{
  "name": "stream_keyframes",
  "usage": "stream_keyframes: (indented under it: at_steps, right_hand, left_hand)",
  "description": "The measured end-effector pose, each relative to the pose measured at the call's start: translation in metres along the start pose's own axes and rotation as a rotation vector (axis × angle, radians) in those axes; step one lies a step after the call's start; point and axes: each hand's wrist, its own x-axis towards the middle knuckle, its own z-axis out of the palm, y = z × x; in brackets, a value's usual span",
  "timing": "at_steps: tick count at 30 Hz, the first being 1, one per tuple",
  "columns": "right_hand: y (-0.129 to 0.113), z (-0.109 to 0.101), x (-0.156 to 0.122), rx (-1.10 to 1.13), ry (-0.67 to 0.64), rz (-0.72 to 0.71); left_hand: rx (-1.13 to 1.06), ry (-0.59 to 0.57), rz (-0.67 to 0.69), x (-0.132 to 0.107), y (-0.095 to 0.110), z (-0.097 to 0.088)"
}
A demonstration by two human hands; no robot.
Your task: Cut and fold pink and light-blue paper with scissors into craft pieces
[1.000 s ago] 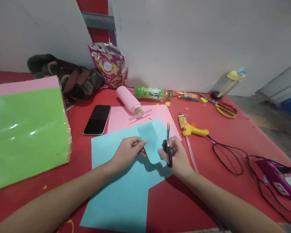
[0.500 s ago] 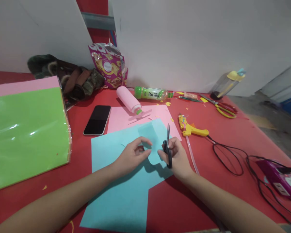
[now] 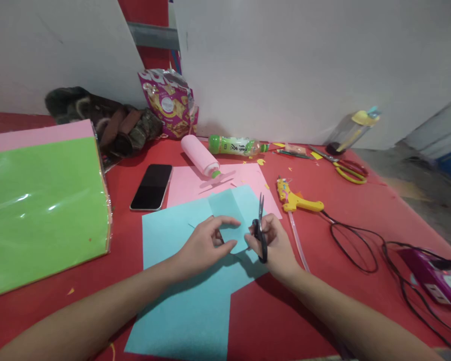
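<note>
My right hand (image 3: pixel 274 243) is wrapped round the black handles of a pair of scissors (image 3: pixel 262 225), blades upward and nearly together. A small piece of light-blue paper (image 3: pixel 229 228) is between my hands, its right edge by my right fingertips; whether they pinch it, I cannot tell. My left hand (image 3: pixel 206 243) is on the left of this piece, thumb and forefinger apart, other fingers partly hidden. Beneath both hands lies a larger light-blue sheet (image 3: pixel 180 311) with a cut-out lower right corner, overlapping a pink sheet (image 3: pixel 244 173).
A phone (image 3: pixel 152 186), pink-wrapped bottle (image 3: pixel 199 155), green-labelled bottle (image 3: pixel 235 145) and snack bag (image 3: pixel 169 103) stand or lie beyond. Right are a yellow glue gun (image 3: pixel 298 201) with its cord, larger scissors (image 3: pixel 349 170) and a purple power strip (image 3: pixel 432 276). Packaged coloured paper (image 3: pixel 45 210) is left.
The small blue piece has shifted and turned a little to the left, nearer my left hand. My left thumb and forefinger have moved slightly right. My right hand keeps the scissors almost still.
</note>
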Motion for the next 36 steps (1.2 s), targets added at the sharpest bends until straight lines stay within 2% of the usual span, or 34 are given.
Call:
stream_keyframes:
  at_steps: [6, 11, 14, 18, 24, 29, 33, 36]
  right_hand:
    - [-0.004, 0.000, 0.002, 0.056, -0.073, 0.024]
    - [-0.011, 0.001, -0.001, 0.022, -0.220, 0.097]
    - [-0.012, 0.001, -0.004, 0.050, -0.323, 0.082]
    - [-0.011, 0.001, -0.007, 0.089, -0.475, 0.082]
    - [-0.015, 0.004, -0.014, 0.072, -0.620, 0.116]
    - [-0.014, 0.011, -0.020, 0.068, -0.590, 0.090]
    - [-0.010, 0.018, -0.023, 0.025, -0.491, 0.092]
    - [-0.008, 0.023, -0.021, 0.025, -0.416, 0.078]
  left_hand:
    - [0.036, 0.136, 0.039, 0.006, 0.004, -0.017]
    - [0.017, 0.295, 0.085, 0.007, 0.013, -0.031]
    - [0.014, 0.355, 0.133, 0.005, 0.018, -0.036]
    - [0.028, 0.399, 0.166, 0.003, 0.019, -0.037]
    - [0.116, 0.453, 0.181, 0.000, 0.020, -0.031]
    - [0.221, 0.489, 0.223, -0.003, 0.020, -0.021]
    - [0.294, 0.534, 0.269, -0.002, 0.014, -0.013]
    - [0.303, 0.574, 0.254, -0.001, 0.009, -0.011]
